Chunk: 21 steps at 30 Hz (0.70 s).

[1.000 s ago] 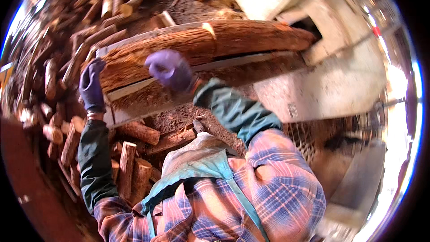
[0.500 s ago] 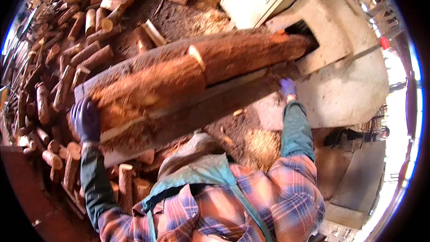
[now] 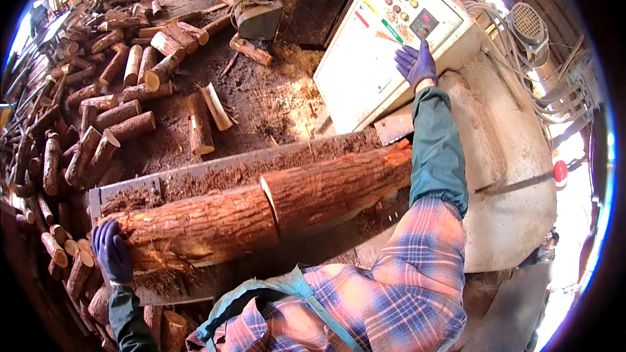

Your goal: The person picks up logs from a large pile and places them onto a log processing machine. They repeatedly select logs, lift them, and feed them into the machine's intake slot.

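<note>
Two bark-covered logs lie end to end on a long metal feed bed (image 3: 127, 184): a left log (image 3: 195, 228) and a right log (image 3: 339, 182), with a pale cut edge where they meet. My left hand (image 3: 111, 251), in a purple glove, rests against the outer end of the left log, its fingers laid on the bark. My right hand (image 3: 416, 65), gloved alike, is raised with fingers stretched out beside the control panel (image 3: 378, 32), close to its small dark display. Nothing is in it. My right forearm hides the far end of the right log.
Cut logs (image 3: 124, 114) are heaped on the ground at the left, and a split piece (image 3: 217, 107) lies beyond the bed. A rounded pale machine housing (image 3: 502, 215) stands at the right, with a red knob (image 3: 560, 171) beside it. Cables hang behind the panel.
My right hand has left the near side of the bed and risen to the control panel. My left hand stays at the log's end. The view has shifted, showing more of the panel.
</note>
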Available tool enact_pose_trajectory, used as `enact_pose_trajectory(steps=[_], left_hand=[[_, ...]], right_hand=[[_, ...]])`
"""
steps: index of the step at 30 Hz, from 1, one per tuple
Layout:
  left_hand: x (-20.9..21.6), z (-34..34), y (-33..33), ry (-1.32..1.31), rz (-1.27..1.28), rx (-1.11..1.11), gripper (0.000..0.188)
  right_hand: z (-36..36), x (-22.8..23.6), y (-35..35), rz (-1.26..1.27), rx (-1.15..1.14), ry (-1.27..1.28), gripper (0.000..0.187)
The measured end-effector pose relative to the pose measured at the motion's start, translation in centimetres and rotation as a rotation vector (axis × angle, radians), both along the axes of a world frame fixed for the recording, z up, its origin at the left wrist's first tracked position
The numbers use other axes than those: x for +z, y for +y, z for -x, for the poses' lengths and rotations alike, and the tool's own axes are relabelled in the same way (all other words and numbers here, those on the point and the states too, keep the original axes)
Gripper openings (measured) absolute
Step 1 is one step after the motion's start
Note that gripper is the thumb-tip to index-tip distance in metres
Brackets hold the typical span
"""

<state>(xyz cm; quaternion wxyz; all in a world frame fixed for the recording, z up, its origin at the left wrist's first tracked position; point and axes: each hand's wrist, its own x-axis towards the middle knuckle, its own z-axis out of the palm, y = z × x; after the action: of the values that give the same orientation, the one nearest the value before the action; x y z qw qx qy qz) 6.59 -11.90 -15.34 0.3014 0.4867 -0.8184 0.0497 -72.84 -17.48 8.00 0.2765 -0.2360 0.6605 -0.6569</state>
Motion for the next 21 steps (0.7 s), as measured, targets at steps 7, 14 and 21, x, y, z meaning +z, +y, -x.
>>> enact_pose_trajectory(steps=[7, 14, 21], left_hand=[[0.4, 1.0, -0.4, -0.013, -0.069, 0.026, 0.036], [-0.3, 0.6, -0.4, -0.010, -0.081, 0.023, 0.039], [-0.6, 0.3, -0.7, -0.018, -0.066, -0.001, 0.037]], right_hand=[[2.5, 2.7, -5.5, 0.080, -0.030, -0.056, 0.093], [2.0, 1.8, -6.6, 0.120, -0.065, 0.000, 0.087], [-0.1, -0.2, -6.6, 0.104, -0.065, 0.080, 0.085]])
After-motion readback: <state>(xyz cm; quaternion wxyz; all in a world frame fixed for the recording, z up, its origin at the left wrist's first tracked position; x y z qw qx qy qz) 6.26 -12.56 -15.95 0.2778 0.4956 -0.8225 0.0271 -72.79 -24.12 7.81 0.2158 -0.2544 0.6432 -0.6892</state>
